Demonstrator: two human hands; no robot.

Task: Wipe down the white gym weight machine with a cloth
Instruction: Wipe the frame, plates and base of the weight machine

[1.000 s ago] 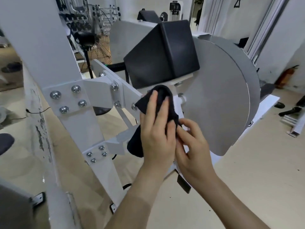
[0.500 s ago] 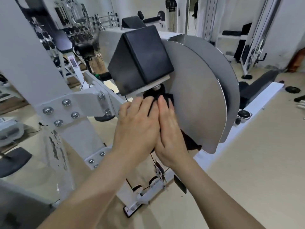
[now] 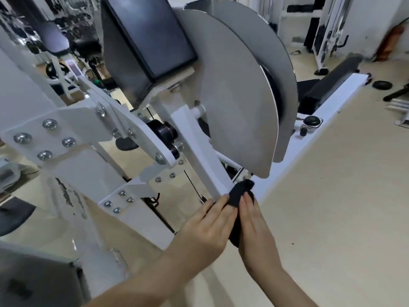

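Head view: dark cloth (image 3: 240,192) wraps the lower end of the slanted bar (image 3: 199,156) on the white machine (image 3: 88,171).
Hands: left hand (image 3: 207,227) and right hand (image 3: 254,229), fingers nearly straight, press the cloth between them.
Progress: seemingly mid-task; bolted plate (image 3: 44,138) and grey disc (image 3: 239,103) likely remain.

Bright, even indoor light fills the room, leaving only soft, faint shadows under the white machine (image 3: 88,173). Its slanting bar (image 3: 199,151) and the floor rail (image 3: 321,107) glare almost pure white. Straight lines bow toward the edges. The far gym gear (image 3: 73,21) at top left smears with blur, and the grey block (image 3: 33,284) in the lower-left corner is out of focus.
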